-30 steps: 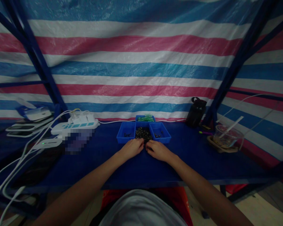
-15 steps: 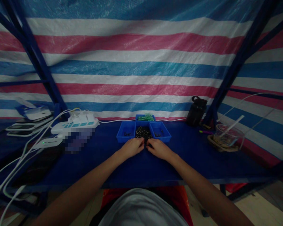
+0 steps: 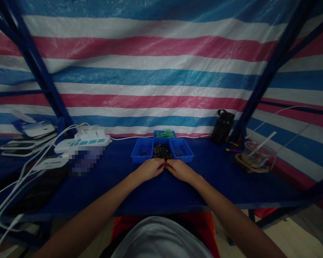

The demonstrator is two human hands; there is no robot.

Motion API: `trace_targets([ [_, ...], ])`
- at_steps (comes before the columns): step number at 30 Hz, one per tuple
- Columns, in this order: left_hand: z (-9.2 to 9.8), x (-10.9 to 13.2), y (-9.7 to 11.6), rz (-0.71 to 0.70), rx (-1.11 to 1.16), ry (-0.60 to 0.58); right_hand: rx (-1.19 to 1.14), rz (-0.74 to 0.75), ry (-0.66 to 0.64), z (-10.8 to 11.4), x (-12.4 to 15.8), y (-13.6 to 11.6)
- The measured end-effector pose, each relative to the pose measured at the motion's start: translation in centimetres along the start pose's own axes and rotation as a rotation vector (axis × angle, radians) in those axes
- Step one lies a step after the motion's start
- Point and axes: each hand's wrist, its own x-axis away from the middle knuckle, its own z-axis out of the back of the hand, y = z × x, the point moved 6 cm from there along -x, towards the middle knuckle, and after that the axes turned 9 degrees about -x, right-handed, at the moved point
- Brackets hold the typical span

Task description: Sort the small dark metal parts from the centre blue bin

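Note:
My left hand (image 3: 153,168) and my right hand (image 3: 178,168) meet at the near edge of a middle bin heaped with small dark and shiny metal pieces (image 3: 162,151). Both have curled, closed fingers, and their fingertips come together. Whatever they pinch is too small or hidden to make out. Just left of that heap, a blue bin (image 3: 136,156) holds a few small dark pieces (image 3: 143,153). On the right, another blue bin (image 3: 188,156) has a few small shiny pieces (image 3: 178,153). Behind them, a smaller blue bin (image 3: 155,132) contains green packets (image 3: 165,134).
A white power strip (image 3: 82,143) with plugs and white cables lies on the left of the blue table (image 3: 118,186), near stacked phones (image 3: 18,146). At right stand a black bottle (image 3: 223,126) and a clear plastic cup (image 3: 258,154). Striped sheeting (image 3: 156,79) hangs behind.
My hands have drawn together, so the fingertips now meet where a small gap showed before. The whole view has shifted slightly, with the table's things a little further left.

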Motion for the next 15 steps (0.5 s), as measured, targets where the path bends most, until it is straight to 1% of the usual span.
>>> trace_targets([
  [8,-0.49,0.06,-0.6,0.083,0.009,-0.048,0.003,-0.016,0.003,0.31,0.06,-0.17],
  [11,-0.51,0.0,-0.71,0.07,0.004,-0.027,0.038,-0.041,-0.021,0.2,0.01,-0.03],
  [15,-0.27,0.0,-0.5,0.01,0.005,0.013,0.07,-0.052,-0.031,0.04,0.05,0.24],
])
